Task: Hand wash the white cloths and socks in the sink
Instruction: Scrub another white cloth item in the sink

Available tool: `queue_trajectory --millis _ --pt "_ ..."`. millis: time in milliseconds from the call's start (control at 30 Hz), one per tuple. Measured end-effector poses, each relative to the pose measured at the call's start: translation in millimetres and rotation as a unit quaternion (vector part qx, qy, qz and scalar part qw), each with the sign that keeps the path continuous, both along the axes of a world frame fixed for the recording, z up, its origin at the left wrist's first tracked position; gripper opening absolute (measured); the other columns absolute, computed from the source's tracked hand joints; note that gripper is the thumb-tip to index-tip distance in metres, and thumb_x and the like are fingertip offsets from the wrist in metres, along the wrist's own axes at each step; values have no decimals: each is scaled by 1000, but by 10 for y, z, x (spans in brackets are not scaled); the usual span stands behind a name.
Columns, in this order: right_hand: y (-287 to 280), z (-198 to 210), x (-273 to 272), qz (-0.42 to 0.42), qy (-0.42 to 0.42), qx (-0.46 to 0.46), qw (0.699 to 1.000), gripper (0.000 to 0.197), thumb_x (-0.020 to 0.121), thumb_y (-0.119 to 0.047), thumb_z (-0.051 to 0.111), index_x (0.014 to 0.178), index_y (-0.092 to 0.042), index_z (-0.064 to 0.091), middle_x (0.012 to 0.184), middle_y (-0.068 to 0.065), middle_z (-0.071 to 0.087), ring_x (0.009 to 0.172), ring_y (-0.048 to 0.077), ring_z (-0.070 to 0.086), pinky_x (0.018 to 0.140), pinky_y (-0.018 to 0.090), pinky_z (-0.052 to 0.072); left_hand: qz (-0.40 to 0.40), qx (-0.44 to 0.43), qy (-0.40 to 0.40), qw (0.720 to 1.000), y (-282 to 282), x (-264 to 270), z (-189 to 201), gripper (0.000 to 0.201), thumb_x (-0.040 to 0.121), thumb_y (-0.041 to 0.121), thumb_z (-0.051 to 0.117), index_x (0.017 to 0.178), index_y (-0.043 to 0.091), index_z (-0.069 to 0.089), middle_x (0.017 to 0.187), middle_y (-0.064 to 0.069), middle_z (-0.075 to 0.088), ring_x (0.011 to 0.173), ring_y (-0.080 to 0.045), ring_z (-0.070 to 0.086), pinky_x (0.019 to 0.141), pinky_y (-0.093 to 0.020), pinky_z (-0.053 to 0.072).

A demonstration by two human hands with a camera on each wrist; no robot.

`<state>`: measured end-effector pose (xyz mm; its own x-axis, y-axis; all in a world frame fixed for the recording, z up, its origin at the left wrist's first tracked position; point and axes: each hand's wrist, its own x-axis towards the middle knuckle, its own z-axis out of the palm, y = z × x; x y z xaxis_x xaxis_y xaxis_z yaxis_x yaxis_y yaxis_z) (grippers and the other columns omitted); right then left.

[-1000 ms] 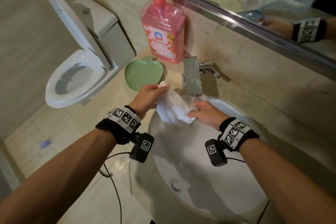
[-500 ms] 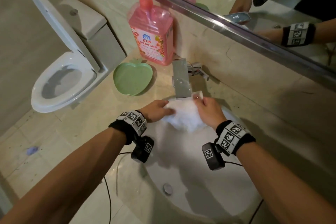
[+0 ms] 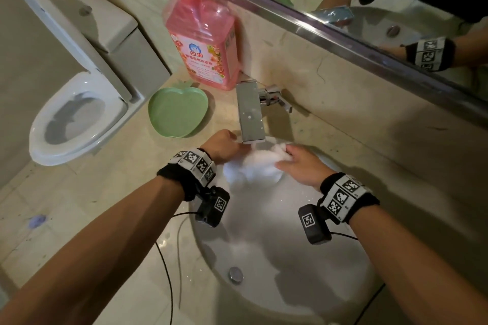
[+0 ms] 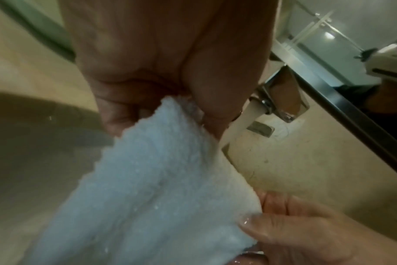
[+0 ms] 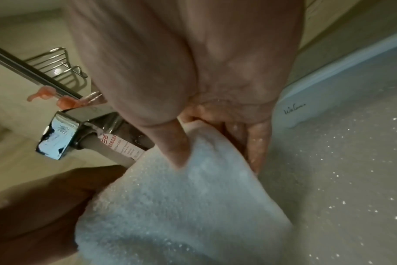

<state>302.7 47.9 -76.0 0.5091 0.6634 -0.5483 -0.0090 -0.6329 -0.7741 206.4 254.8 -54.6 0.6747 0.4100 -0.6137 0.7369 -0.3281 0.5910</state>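
We pinch the white cloth (image 3: 253,166) between both hands' fingers (image 4: 116,114), left hand (image 3: 221,145) and right hand (image 3: 301,163) clamped on opposite edges under the tap (image 3: 249,113). It hangs over the sink (image 3: 277,258), set in a beige bench (image 3: 137,166).

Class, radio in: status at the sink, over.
Left hand and right hand both grip the white cloth. Cloth under the tap, water running. Nothing in the way.

Bare forearms; each wrist wears a black band (image 3: 194,171) with checkered white marker tiles, a black camera box (image 3: 212,206) cabled at six o'clock.
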Motion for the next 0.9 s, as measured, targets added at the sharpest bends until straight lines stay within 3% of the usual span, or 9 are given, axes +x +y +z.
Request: queue_trajectory --millis 100,167,233,333,400,533,667,767,900 --pt "37 -11 -16 -54 -12 23 998 20 91 -23 70 111 -22 66 102 -8 71 93 6 67 76 27 56 5 -44 30 999 128 -108 61 61 84 31 73 136 14 45 122 2 50 92 -17 57 67 -25 50" --pt "63 -7 -26 -99 -19 17 995 37 87 -26 75 119 -17 59 107 -2 69 93 12 67 77 33 58 -18 -80 36 996 202 -243 94 67 76 23 80 135 20 48 126 -8 55 93 -22 59 77 -34 56" --pt "90 28 -33 -131 -9 14 991 51 87 -30 77 125 -22 44 112 -3 60 94 13 63 70 30 56 -89 -55 43 994 241 -367 111 73 70 19 85 134 27 51 119 -17 58 103 -29 60 92 -36 50" --pt "190 82 -69 -115 -10 61 991 31 90 -31 72 113 -29 51 110 -1 67 90 22 69 70 42 61 -165 22 17 986 228 -467 106 54 80 18 75 130 27 56 127 -7 58 111 -24 57 94 -32 45" --pt "252 127 -99 -87 -25 85 992 15 90 -29 73 101 -28 63 105 -2 73 94 21 71 76 39 59 -171 21 -7 985 247 -499 98 35 91 20 63 126 23 60 131 -4 60 114 -22 58 99 -35 46" --pt "274 160 -64 -37 -7 74 997 34 78 -6 80 99 -28 65 109 0 73 99 25 70 86 40 57 -39 -49 -100 993 330 -597 51 12 94 17 63 102 26 61 97 -7 67 84 -26 63 81 -40 53" --pt "277 195 -116 -78 -85 76 990 32 79 0 68 95 -29 69 91 3 74 71 33 64 63 35 53 115 -62 -127 983 321 -616 -47 14 88 21 73 90 25 60 86 -11 72 67 -21 60 65 -31 49" --pt "290 236 -158 -145 -99 90 980 31 79 -3 62 85 -33 68 61 -25 63 43 3 43 42 15 35 120 -50 -128 983 236 -532 -91 11 91 20 68 82 26 65 87 -1 70 76 -19 61 70 -30 47" --pt "223 287 -75 -212 -97 79 969 30 80 -6 57 87 -31 70 69 -11 62 47 3 43 44 17 36 61 -88 -117 987 -3 -340 -58 17 81 17 78 90 27 69 88 7 68 78 -11 62 68 -19 47"
